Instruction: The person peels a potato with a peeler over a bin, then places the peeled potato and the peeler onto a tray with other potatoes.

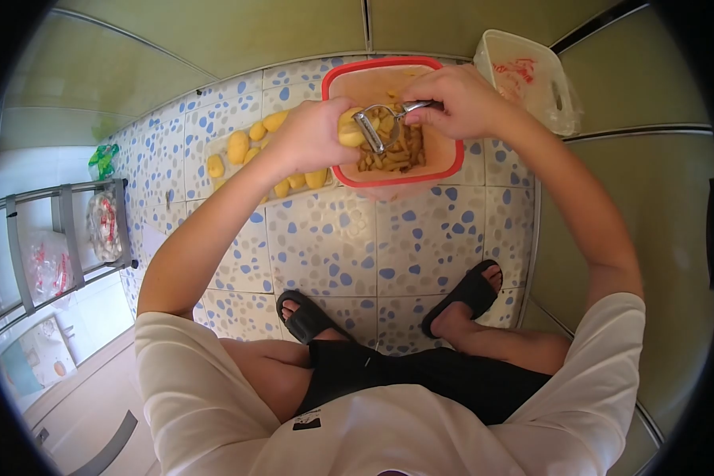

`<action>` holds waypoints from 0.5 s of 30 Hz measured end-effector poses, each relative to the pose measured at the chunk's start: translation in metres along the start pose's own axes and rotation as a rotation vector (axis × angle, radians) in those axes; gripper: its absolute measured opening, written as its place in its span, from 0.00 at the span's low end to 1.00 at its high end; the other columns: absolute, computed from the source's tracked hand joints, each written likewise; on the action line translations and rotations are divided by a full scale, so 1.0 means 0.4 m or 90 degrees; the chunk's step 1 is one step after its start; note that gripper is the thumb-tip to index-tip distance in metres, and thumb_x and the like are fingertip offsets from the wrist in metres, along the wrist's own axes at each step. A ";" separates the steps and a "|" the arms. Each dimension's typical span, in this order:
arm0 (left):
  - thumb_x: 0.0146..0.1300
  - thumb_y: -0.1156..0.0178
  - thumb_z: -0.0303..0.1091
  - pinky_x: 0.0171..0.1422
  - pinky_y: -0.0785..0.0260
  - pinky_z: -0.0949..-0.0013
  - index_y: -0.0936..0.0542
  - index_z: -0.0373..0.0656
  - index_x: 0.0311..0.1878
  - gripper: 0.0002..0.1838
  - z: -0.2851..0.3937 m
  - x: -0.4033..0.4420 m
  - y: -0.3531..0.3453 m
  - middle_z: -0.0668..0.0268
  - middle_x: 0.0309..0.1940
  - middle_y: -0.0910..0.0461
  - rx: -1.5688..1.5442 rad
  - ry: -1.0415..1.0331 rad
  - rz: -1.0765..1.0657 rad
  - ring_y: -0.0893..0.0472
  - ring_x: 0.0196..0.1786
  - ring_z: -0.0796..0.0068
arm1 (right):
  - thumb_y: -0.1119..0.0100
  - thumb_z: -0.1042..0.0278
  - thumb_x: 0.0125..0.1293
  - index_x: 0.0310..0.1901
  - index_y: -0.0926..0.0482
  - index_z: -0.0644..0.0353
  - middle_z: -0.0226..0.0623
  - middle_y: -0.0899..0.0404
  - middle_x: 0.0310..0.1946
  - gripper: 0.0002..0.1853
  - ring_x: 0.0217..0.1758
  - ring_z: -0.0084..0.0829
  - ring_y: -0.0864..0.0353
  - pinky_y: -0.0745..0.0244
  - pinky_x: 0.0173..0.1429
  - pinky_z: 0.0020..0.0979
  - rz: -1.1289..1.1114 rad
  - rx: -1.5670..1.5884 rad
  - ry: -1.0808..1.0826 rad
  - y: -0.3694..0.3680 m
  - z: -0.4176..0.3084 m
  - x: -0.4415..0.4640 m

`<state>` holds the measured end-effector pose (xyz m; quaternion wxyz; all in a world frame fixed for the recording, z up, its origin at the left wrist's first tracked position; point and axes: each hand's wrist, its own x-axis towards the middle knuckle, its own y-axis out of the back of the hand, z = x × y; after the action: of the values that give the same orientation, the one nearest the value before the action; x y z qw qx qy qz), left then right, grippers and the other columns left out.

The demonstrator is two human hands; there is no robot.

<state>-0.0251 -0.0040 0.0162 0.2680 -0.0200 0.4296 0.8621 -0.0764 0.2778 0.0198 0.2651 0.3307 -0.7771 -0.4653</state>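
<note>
Over the red-rimmed bin [451, 166], my left hand [317, 135] grips a yellow peeled potato [349, 129] by its left side. My right hand [456, 99] is closed on the handle of a metal peeler [370, 132], whose blade lies at the potato's right side; whether they touch is hard to tell. Inside the bin are many peelings [397, 155]. Several peeled yellow potatoes [238, 147] rest on a clear tray on the floor, to the left of the bin and partly under my left forearm.
A white plastic container [529, 67] with a bag in it stands at the right behind the bin. To the left is a metal rack [67, 238] holding bagged items. A green bag [103, 161] lies near it. Cabinet fronts line the back and right.
</note>
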 end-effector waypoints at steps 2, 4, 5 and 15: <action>0.48 0.26 0.36 0.55 0.21 0.59 0.18 0.42 0.59 0.31 -0.005 -0.010 0.000 0.53 0.46 0.11 0.026 0.001 0.012 0.12 0.49 0.52 | 0.31 0.49 0.69 0.44 0.10 0.49 0.36 0.13 0.32 0.14 0.39 0.43 0.14 0.22 0.42 0.45 0.039 -0.046 0.031 -0.001 0.056 -0.005; 0.48 0.25 0.39 0.56 0.20 0.56 0.17 0.43 0.60 0.32 -0.016 -0.022 0.018 0.52 0.46 0.11 0.031 -0.018 0.030 0.12 0.50 0.51 | 0.31 0.49 0.68 0.46 0.10 0.50 0.37 0.13 0.34 0.15 0.40 0.43 0.13 0.22 0.42 0.45 0.004 -0.044 -0.073 0.030 0.119 -0.048; 0.48 0.25 0.40 0.56 0.19 0.55 0.17 0.44 0.60 0.32 -0.022 -0.026 0.025 0.52 0.46 0.11 0.033 -0.024 0.040 0.12 0.50 0.50 | 0.31 0.49 0.68 0.47 0.10 0.50 0.37 0.13 0.35 0.15 0.41 0.44 0.13 0.21 0.43 0.45 -0.014 -0.041 -0.121 0.033 0.144 -0.060; 0.47 0.25 0.37 0.57 0.20 0.59 0.19 0.41 0.61 0.34 0.002 0.007 0.004 0.53 0.45 0.11 -0.002 -0.012 -0.013 0.12 0.50 0.54 | 0.29 0.51 0.66 0.46 0.12 0.50 0.35 0.14 0.32 0.14 0.37 0.42 0.14 0.23 0.39 0.44 -0.002 -0.003 -0.001 -0.003 -0.045 -0.003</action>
<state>-0.0282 -0.0028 0.0170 0.2804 -0.0167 0.4258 0.8601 -0.0623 0.2682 0.0263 0.2646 0.3310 -0.7759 -0.4674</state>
